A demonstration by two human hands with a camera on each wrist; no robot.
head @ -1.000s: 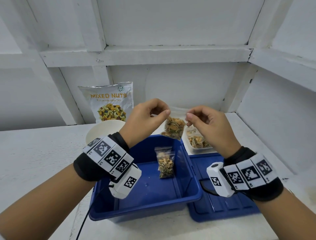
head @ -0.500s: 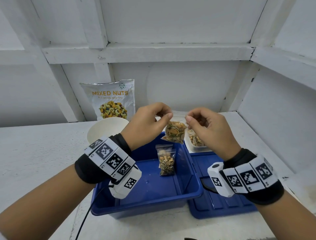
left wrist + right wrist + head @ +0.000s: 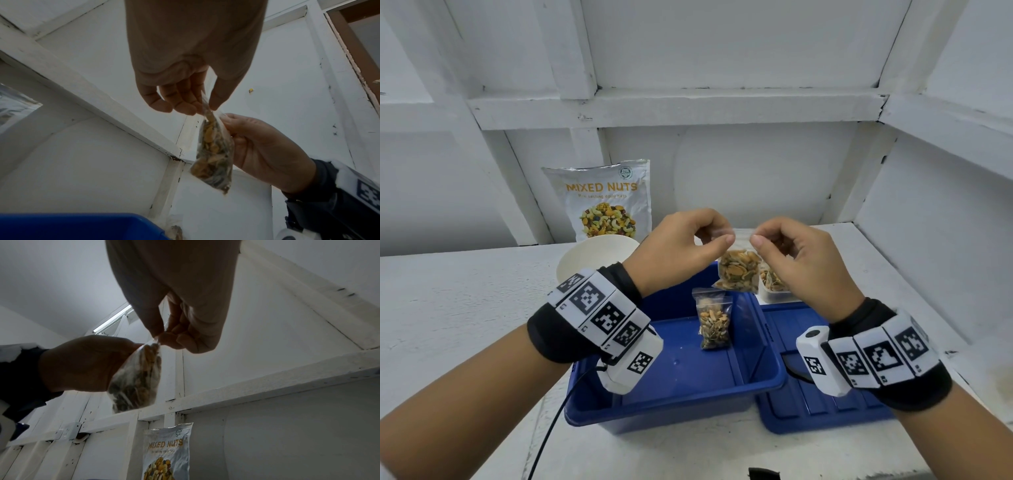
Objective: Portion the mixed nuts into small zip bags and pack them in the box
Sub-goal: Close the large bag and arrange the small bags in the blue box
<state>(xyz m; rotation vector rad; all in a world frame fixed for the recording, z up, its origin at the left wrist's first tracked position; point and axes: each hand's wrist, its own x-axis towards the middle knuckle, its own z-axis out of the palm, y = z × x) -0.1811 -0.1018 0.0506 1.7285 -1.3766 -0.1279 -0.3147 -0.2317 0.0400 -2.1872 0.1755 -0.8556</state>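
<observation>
White shelf (image 3: 465, 308) | clear zip bag (image 3: 738, 274), nut-filled | both hands' fingers (image 3: 726, 240) pinch top

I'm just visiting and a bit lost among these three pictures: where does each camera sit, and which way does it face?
Head: worn on the head, facing down at left hand and right hand pinching a zip bag over the blue box.
Left wrist: looks up along its own fingers; the right hand shows.
Right wrist: looks up along its own fingers; the left hand shows.
Shared: all show the bag.
</observation>
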